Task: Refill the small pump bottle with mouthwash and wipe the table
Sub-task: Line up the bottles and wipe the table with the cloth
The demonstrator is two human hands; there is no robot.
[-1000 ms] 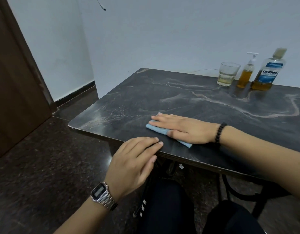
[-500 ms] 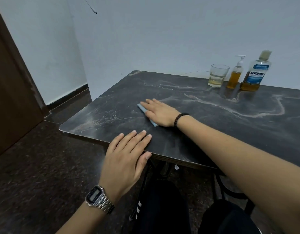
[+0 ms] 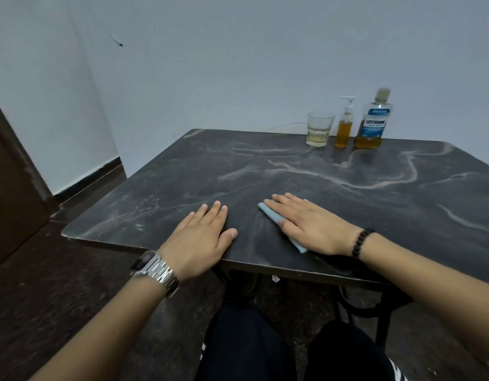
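Observation:
My right hand [image 3: 310,225] lies flat with straight fingers on a folded light-blue cloth [image 3: 271,213], pressing it onto the dark marble table [image 3: 375,204] near the front edge. Only the cloth's left rim shows; the rest is under the hand. My left hand [image 3: 202,237] rests flat on the table to the left of the cloth, fingers straight, holding nothing. At the table's far edge stand the small pump bottle [image 3: 344,126] with amber liquid and the large mouthwash bottle [image 3: 372,122], side by side and upright.
A glass tumbler [image 3: 319,129] with a little pale liquid stands left of the pump bottle. A brown door [image 3: 9,188] is at the far left. White walls close in behind the table. My knees [image 3: 249,345] sit under the front edge.
My right hand has slid the cloth back toward the front edge and to the right. My left hand has moved further onto the table.

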